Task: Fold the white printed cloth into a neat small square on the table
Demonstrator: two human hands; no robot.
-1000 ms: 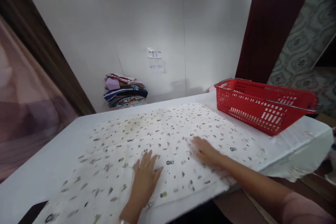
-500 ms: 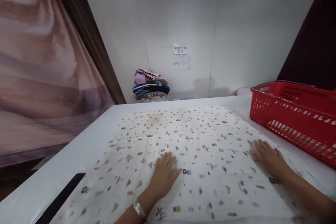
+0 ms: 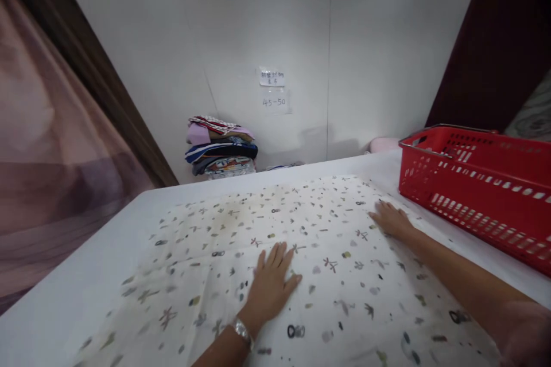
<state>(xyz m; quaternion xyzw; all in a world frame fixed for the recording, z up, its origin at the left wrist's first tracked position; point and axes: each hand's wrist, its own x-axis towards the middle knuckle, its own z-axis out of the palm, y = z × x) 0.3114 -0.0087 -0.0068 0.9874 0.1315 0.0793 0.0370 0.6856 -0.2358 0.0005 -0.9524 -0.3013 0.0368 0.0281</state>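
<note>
A white cloth with small printed figures [image 3: 318, 264] lies spread flat over the white table [image 3: 55, 275]. My left hand [image 3: 272, 281] rests palm down near the cloth's middle, fingers apart, a silvery band at its wrist. Farther off to the right, my right hand [image 3: 391, 221] lies flat on the cloth close to its right edge, its fingers spread. Faint creases run across the cloth around my left hand. Neither hand grips anything.
A red plastic basket [image 3: 486, 183] stands on the table at the right. Folded fabrics [image 3: 221, 149] are stacked by the wall at the back. Paper labels [image 3: 274, 101] are on the wall. A pink curtain [image 3: 55, 183] hangs at the left.
My right hand has slid away from me along the cloth's right side. My left hand stays on the cloth, near its middle. The view has shifted to the right.
</note>
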